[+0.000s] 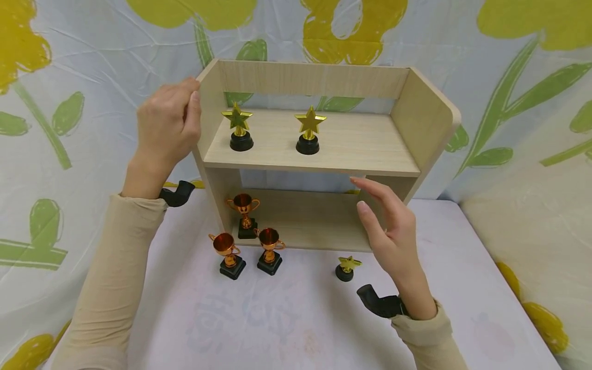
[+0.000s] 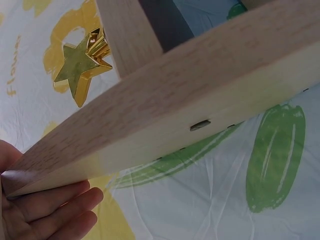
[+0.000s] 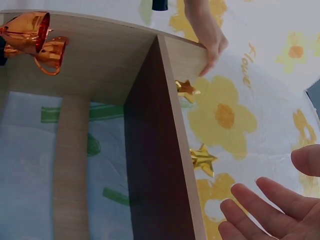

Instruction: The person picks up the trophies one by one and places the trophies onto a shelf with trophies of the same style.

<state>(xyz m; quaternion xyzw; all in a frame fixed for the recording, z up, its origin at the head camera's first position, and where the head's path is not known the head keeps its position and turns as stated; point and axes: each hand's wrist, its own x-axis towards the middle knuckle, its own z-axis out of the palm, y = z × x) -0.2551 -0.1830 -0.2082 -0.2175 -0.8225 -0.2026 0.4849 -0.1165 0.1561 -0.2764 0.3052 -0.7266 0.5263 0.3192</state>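
Your left hand [image 1: 167, 121] grasps the shelf [image 1: 370, 146] by its left panel [image 1: 213, 97]; your right hand [image 1: 395, 231] hovers at the right, fingers released. Jolting that panel could topple the two gold stars [image 1: 311, 122] on top or the far cup [image 1: 247, 229]. Your right wrist's black mount [image 1: 383, 304] might clip the small star [image 1: 345, 272]; depth is hard to judge. Open tabletop [image 1: 310, 308] lies nearer.

Left fingers [image 1: 186, 85] seemingly around the side of the shelf [image 1: 342, 151], right fingers [image 1: 378, 189] in front.
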